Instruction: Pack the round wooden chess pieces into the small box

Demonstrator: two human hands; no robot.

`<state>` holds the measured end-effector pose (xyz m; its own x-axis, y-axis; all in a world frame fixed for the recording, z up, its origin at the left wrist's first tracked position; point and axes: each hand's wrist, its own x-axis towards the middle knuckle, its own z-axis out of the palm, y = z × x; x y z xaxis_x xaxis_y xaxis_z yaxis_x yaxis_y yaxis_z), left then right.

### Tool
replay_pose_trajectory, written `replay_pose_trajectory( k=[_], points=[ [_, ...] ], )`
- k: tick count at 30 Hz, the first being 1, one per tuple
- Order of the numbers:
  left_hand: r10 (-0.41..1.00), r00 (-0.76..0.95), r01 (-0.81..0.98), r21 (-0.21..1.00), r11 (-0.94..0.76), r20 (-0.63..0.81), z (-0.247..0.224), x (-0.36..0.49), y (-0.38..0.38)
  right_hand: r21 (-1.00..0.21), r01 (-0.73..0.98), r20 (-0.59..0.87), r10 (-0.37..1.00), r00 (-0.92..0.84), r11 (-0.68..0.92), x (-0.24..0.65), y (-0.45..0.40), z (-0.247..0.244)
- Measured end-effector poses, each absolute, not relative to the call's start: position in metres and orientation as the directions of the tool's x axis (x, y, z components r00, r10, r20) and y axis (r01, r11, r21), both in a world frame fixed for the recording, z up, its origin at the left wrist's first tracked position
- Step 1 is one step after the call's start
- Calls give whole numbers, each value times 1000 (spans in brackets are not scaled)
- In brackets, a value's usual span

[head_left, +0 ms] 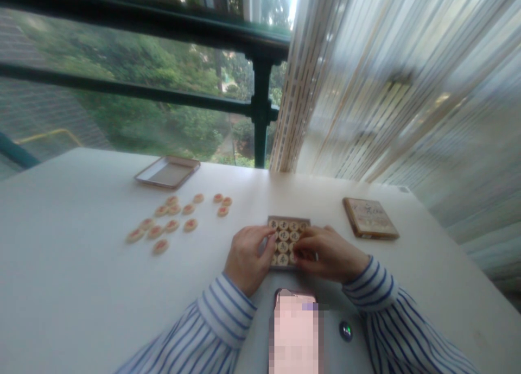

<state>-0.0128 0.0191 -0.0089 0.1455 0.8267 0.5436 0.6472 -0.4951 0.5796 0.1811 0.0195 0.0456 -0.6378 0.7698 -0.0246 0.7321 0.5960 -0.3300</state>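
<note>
From here I have the left hand (249,257) and right hand (328,253) curled at the tray (288,219) of black-marked pieces (284,236) between them; whether either grips, I cannot tell.

The left arm (199,328) reaches in from the near left, the right arm (393,309) from the near right; the left hand (246,256), back upward, bends thumb and forefinger rightward; the right hand (329,253) curls its fingers leftward; the two stand near each other, apart.
</note>
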Motion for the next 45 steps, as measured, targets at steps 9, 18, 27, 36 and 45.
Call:
replay_pose_trajectory(
  k=[9,18,27,36,45],
  points=[
    [832,144,648,584,-489,536,-8,-12,19,-328,737,-41,771,-636,591,182,20,46],
    [830,142,652,580,-488,539,-8,-13,19,-318,743,-34,776,-629,588,182,19,47],
    [815,148,639,575,-510,560,-8,-13,19,-288,747,-29,775,-631,599,182,20,45],
    [836,147,651,584,-485,529,-8,-12,19,-276,753,-29,778,-628,598,181,19,47],
    [837,151,647,587,-486,526,-7,-13,19,-276,752,-42,774,-631,598,181,18,48]
  ],
)
